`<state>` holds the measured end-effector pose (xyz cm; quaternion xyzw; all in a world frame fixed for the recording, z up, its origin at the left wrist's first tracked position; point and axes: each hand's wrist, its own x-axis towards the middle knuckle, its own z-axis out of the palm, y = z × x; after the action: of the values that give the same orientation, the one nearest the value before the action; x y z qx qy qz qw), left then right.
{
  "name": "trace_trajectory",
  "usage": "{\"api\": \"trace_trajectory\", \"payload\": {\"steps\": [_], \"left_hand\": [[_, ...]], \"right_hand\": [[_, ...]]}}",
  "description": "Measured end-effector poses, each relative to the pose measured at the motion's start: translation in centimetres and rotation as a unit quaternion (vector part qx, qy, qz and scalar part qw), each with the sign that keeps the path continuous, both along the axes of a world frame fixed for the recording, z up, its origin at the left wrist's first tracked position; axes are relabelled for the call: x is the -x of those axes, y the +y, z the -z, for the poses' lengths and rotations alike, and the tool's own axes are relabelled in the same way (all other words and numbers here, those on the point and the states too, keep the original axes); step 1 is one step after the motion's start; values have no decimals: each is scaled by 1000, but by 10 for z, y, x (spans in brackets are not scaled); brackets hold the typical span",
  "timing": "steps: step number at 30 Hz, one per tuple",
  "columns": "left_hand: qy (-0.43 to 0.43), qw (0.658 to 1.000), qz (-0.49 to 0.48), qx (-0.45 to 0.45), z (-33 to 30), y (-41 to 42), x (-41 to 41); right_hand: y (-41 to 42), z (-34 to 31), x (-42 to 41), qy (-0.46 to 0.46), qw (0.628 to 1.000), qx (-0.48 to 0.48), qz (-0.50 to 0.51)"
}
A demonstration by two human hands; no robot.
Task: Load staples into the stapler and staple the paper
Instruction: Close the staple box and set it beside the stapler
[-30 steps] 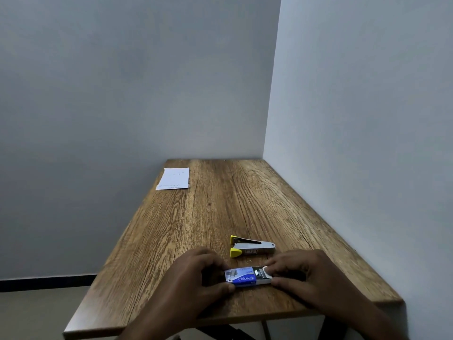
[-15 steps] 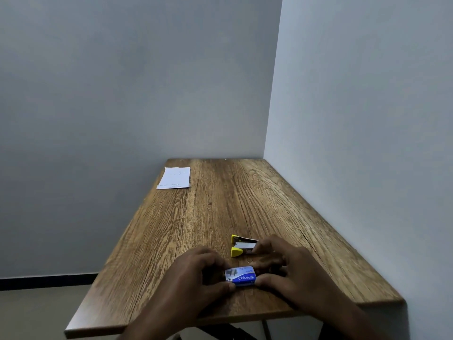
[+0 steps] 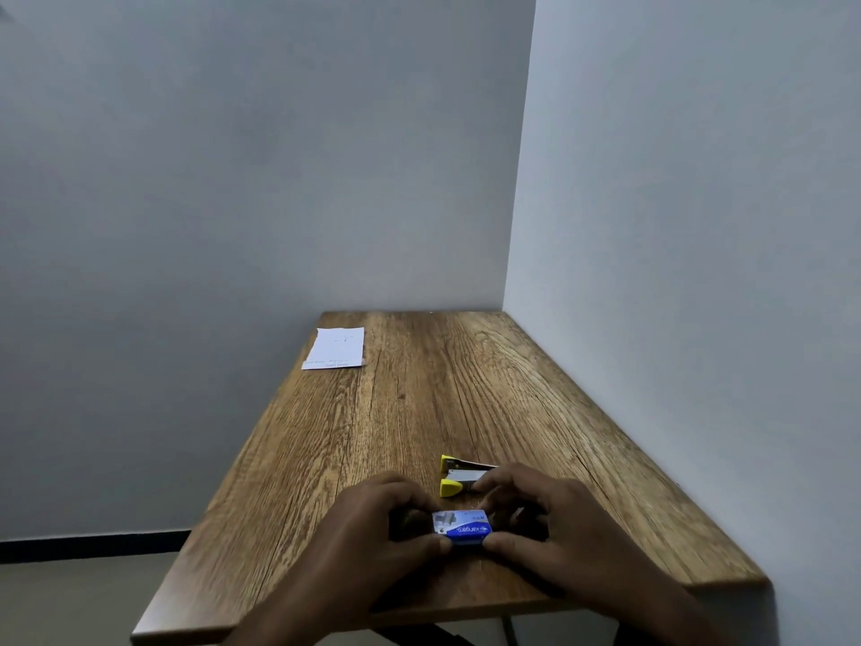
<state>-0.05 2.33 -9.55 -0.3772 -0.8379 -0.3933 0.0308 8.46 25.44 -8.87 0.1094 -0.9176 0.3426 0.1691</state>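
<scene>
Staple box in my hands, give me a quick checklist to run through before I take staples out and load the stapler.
1. Staple box gripped at both ends by left hand and right hand: ok.
2. Box open, staples reachable: not ok, the blue sleeve looks closed.
3. Yellow stapler within reach, just beyond the box on the wooden table: ok.
4. Stapler's staple channel open for loading: cannot tell, right fingers cover its far end.
5. Paper on the table: ok, though it lies at the far left corner.
</scene>
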Motion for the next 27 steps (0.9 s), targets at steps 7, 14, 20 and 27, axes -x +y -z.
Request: {"api": "trace_trajectory", "payload": {"steps": [7,14,20,27], "left_hand": [[53,999,-8,-6,-27,26,20],[55,998,-17,24,-26,49,41],[11,1000,-10,14,-12,50,42],[-21,1000,7,9,-13,46,43]], "right_hand": [[13,-17,14,56,997,-9,53],[22,-5,33,42,993,5,107],[26,3,32,11,995,31,92],[31,3,29,-4,996,28,88]]}}
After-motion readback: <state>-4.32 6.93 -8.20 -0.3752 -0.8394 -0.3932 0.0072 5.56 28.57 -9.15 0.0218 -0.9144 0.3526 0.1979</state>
